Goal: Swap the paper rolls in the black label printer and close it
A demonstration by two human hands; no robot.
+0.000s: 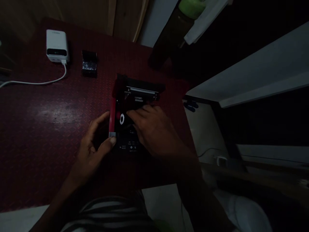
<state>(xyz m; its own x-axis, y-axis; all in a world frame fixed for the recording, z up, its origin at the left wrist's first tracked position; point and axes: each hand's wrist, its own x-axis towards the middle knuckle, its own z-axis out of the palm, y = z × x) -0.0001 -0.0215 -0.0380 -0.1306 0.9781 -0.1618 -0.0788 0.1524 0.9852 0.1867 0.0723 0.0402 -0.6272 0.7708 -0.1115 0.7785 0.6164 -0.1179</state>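
Observation:
A small red and black machine (112, 114), which looks like a printer, stands on the table with its top raised. A metal bar (142, 91) crosses the raised part. My left hand (93, 138) holds the machine's left side, its thumb pressed on the grey front corner and its fingers along the red edge. My right hand (153, 129) reaches down into the open compartment with fingers bent together. Left of those fingertips a white ring (122, 119) shows inside the machine. What the right fingers grip is hidden by the hand and the dark.
On the dark red table (53, 129) lie a white power bank (57, 45) with a white cable (41, 83) and a small black object (89, 63) with a shiny front. A dark bottle (169, 38) with a green cap stands at the back. Blue footwear (191, 105) lies on the floor at right.

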